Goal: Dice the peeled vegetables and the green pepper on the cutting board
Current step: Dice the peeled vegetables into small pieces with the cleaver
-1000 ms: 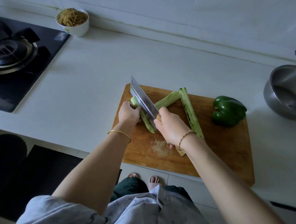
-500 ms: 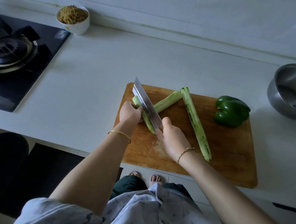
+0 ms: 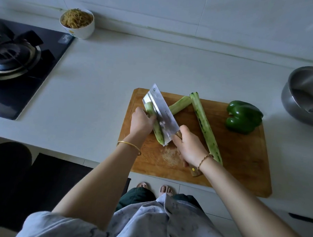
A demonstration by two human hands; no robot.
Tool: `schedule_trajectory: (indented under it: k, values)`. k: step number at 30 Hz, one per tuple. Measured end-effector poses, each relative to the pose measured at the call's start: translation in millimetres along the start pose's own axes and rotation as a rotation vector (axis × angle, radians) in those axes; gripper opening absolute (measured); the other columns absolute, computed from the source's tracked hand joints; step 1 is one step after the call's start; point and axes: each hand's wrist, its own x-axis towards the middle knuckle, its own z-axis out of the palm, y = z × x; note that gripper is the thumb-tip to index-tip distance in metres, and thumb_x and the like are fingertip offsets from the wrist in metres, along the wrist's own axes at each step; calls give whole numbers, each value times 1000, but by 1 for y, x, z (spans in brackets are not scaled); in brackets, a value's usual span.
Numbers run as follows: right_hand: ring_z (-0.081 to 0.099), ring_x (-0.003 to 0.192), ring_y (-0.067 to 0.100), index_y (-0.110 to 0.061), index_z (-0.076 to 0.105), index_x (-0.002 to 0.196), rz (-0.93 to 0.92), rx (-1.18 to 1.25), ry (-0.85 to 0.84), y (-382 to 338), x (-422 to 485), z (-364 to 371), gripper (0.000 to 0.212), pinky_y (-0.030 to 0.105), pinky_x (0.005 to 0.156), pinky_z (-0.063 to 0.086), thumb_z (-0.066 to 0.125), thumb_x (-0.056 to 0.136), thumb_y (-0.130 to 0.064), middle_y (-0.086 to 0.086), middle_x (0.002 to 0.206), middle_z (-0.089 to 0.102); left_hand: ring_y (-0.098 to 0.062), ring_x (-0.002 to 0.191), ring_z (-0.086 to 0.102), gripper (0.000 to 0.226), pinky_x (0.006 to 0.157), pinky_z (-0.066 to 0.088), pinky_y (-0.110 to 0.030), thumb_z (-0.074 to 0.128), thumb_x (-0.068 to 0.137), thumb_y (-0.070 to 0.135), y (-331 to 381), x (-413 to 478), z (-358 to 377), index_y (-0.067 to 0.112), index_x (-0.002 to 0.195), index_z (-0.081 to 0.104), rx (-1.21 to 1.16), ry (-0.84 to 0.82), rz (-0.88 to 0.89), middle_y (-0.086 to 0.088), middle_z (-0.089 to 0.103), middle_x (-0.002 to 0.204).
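From where I stand this job has barely begun. On the wooden cutting board (image 3: 240, 169) the left hand (image 3: 141, 122) has its grip curled over one peeled vegetable (image 3: 157, 129), pinning it down at the board's left side. The right hand (image 3: 190, 148) has its grip clamped round the wooden handle of the knife (image 3: 161, 116). The broad blade lies along the length of that vegetable rather than across it, so I take this for a lengthwise split, the first cut before any dicing. Whether the edge has gone right through I cannot tell, since the blade hides the cut. A short piece (image 3: 179, 106) lies just behind the blade. A long piece (image 3: 205, 127) runs down the middle of the board, its near end tucked behind the right wrist. Neither shows any crosswise cuts. The green pepper (image 3: 243, 116) sits whole and uncut toward the board's far right corner, well apart from the knife. I see no cubes anywhere on the board, only a pale scuffed patch by the right hand. So everything remains to be done: strips, then dice for all three pale pieces, then the pepper. A metal bowl (image 3: 307, 96) waits on the surface (image 3: 109, 75) to the right.
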Motion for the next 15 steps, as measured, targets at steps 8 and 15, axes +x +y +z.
schedule_trajectory:
  k: [8, 15]
  values:
    - [42, 36, 19, -8, 42, 105, -42, 126, -6, -1, -5, 0, 20, 28, 33, 41, 43, 101, -28, 7, 63, 47, -17, 67, 54, 39, 59, 50, -33, 59, 90, 18, 7, -4, -1, -1, 116, 38, -30, -17, -61, -3, 49, 79]
    - [38, 31, 6, -14, 38, 83, -130, 174, 106, -5, -10, -13, 22, 20, 33, 33, 44, 101, -26, 5, 62, 47, -23, 86, 56, 52, 61, 43, -26, 64, 88, 27, 0, -10, -14, 0, 125, 39, 33, 27, -60, -14, 56, 113]
